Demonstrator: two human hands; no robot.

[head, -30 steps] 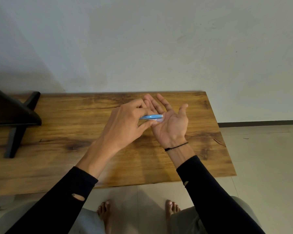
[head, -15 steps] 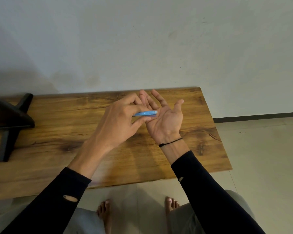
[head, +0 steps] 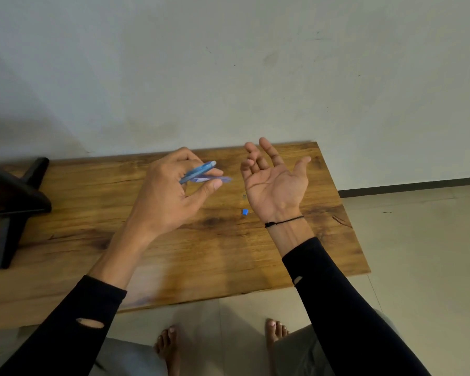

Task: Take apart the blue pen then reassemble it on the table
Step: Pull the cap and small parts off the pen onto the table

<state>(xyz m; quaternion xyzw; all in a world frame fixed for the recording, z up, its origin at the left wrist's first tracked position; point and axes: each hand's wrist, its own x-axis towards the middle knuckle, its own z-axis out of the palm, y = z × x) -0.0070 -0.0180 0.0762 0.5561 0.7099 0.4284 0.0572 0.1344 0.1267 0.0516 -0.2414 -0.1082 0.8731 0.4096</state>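
My left hand point(head: 171, 196) is closed around two blue pen parts held above the wooden table point(head: 92, 234): a light blue barrel piece point(head: 201, 170) pointing up to the right, and under it a translucent blue piece point(head: 215, 179) lying nearly level. My right hand point(head: 276, 183) is palm up, fingers spread, holding nothing, a short way right of the left hand. A small blue pen part point(head: 245, 211) lies on the table just left of my right wrist. A tiny dark part point(head: 244, 196) lies a little beyond it; I cannot tell what it is.
A black stand point(head: 14, 202) sits at the table's left end. The table backs onto a pale wall, and its right edge gives onto tiled floor point(head: 423, 253). My bare feet point(head: 171, 348) show below the front edge.
My hands have parted: the left has drawn the pen pieces away to the left, the right palm is now bare. A small blue part and a tiny dark part now lie on the table.
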